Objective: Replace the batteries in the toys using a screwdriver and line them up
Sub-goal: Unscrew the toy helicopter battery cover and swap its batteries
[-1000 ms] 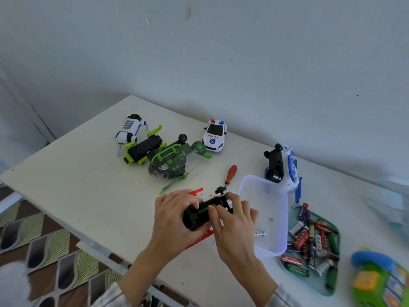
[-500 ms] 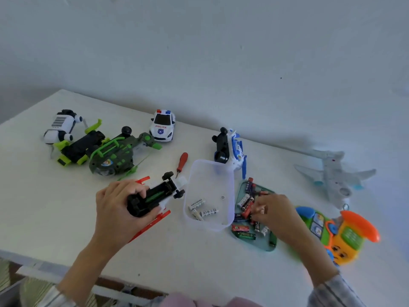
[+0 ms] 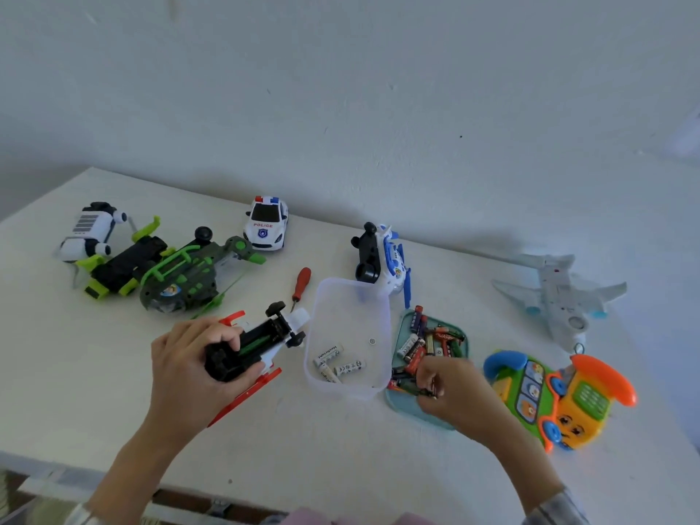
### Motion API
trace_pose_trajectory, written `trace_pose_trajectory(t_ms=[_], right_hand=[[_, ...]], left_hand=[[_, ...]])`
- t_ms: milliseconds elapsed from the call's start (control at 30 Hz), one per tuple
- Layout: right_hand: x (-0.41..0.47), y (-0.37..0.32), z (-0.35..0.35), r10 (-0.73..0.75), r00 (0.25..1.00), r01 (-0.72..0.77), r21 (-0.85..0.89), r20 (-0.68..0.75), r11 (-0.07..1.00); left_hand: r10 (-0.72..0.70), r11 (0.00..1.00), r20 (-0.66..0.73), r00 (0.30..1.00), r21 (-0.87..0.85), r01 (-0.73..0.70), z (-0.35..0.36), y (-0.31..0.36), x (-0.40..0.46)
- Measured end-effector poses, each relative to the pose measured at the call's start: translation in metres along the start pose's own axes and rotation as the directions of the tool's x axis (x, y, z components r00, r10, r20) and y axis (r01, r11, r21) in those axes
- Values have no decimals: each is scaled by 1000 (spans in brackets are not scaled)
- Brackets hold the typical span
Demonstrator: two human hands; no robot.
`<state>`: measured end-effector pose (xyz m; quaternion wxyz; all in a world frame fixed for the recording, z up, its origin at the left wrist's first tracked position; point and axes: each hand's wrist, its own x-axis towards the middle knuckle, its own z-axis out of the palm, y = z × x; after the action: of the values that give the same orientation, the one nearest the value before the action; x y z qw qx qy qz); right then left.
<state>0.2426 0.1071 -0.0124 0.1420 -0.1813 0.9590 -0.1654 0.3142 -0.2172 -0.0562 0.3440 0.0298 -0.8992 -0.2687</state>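
Observation:
My left hand [image 3: 189, 369] grips an upturned red, white and black toy [image 3: 261, 335] with its battery bay facing up. My right hand [image 3: 450, 388] reaches into the teal tray [image 3: 401, 403] of loose batteries [image 3: 428, 339], its fingers curled round one or two of them. A red-handled screwdriver [image 3: 301, 284] lies on the table behind the toy. A clear plastic tub [image 3: 352, 297] between my hands holds three white batteries [image 3: 335, 359] and a small screw [image 3: 372, 341].
At the back left lie a white robot toy [image 3: 89, 229], a green and black vehicle [image 3: 178, 270] and a police car [image 3: 267, 221]. A blue and white toy [image 3: 382, 259] lies on its side behind the tub. A white plane [image 3: 560, 297] and an orange toy phone [image 3: 560, 395] sit at the right.
My right hand left the toy and moved right to the battery tray, where it now curls round batteries. The view swung to the right. My left hand kept its hold.

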Motion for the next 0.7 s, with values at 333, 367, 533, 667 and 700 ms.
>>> trace_pose_trajectory(t_ms=[333, 367, 533, 667, 700], right_hand=[[16, -61, -23, -68, 977, 181, 619, -202, 764], [18, -67, -21, -81, 982, 177, 663, -173, 727], [30, -100, -10, -123, 988, 142, 848, -92, 510], [37, -126, 4, -50, 981, 190, 879, -188, 437], [38, -132, 9, -22, 978, 198, 879, -209, 435]], left_hand=[[-6, 999, -4, 1000, -43, 6, 1, -2, 0], [-9, 998, -3, 1000, -56, 9, 1, -2, 0], [-11, 997, 7, 1000, -76, 11, 1, 0, -1], [-27, 996, 16, 1000, -82, 28, 0, -2, -1], [-24, 996, 16, 1000, -83, 25, 0, -2, -2]])
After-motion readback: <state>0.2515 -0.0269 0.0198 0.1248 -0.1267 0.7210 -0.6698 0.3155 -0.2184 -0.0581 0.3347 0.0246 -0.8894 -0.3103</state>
